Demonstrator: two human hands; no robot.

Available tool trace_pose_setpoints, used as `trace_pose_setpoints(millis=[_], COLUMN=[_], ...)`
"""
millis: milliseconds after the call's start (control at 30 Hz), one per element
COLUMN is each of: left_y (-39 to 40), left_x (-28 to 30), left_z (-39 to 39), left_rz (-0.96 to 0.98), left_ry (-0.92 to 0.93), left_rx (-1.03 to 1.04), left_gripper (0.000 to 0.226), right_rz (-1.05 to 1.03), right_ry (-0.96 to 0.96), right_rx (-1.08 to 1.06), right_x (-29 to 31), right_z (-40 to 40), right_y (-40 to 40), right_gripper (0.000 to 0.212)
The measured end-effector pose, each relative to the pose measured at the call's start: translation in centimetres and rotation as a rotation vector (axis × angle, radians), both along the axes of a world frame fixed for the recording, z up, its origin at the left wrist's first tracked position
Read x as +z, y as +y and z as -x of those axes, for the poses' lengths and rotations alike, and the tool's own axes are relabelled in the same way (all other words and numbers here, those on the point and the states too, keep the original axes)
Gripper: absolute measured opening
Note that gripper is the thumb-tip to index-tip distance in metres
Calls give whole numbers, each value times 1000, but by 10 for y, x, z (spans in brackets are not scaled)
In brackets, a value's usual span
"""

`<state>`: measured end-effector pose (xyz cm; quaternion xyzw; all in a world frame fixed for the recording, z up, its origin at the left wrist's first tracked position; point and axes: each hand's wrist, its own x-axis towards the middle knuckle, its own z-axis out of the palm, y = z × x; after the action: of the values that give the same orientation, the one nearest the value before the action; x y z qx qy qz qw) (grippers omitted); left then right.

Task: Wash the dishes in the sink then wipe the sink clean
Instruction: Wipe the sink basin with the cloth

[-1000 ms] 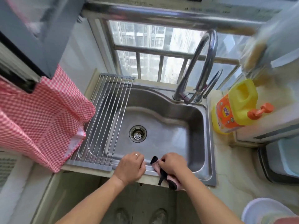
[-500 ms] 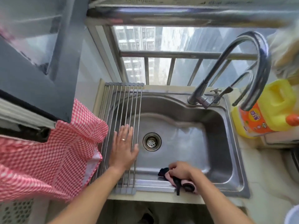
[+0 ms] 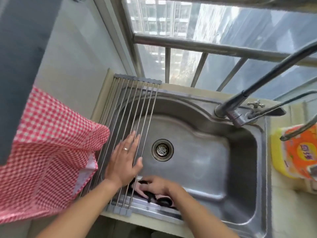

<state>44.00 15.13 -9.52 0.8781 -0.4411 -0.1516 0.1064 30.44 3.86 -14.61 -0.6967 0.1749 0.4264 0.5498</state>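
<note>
- Head cam view: the stainless sink (image 3: 214, 152) is the big thing here, a dull grey basin with its long axis running left to right, curved back wall, round drain strainer (image 3: 162, 150) in the floor. No dishes in the basin, just the cloth and the hand on it.
- Roll-up drying rack (image 3: 135, 121) lies over the sink's left end, rods running front to back, nothing resting on it but a hand.
- Left hand (image 3: 124, 159) lies flat on the rack rods, fingers straight and together, ring on one finger, gripping nothing.
- Right hand (image 3: 157, 187) presses a pink and black cloth (image 3: 151, 196) on the sink's front wall, just right of the rack's front end. Fingers look fairly flat over it, though it's blurry.
- Yellow detergent bottle (image 3: 295, 152) stands on the counter, well right of both hands.
- Red checked towel (image 3: 44, 152) hangs left of the left hand.
</note>
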Motion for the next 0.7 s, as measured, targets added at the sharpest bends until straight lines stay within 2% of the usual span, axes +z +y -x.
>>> trace_pose_setpoints(millis=[133,200,300,500,700], left_y=[-2,-4,-4,-6,-4], left_x=[2,5,7,9,7], left_z=[0,1,2,2,3], left_rz=[-58,-72,-83,-67,-45], left_ry=[-3,0,7,13,8], left_rx=[13,14,19,15,12], left_gripper=[77,77,76,77,78], right_rz=[141,288,424,311,253], right_ry=[-28,8,72,28,-130], right_rx=[165,246,301,240,258], right_x=[-8,-16,-33,-41,-59], right_z=[38,64,101,92,29], right_y=[-30,-49,-78,-75,-27], right_gripper=[36,43,42,28,32])
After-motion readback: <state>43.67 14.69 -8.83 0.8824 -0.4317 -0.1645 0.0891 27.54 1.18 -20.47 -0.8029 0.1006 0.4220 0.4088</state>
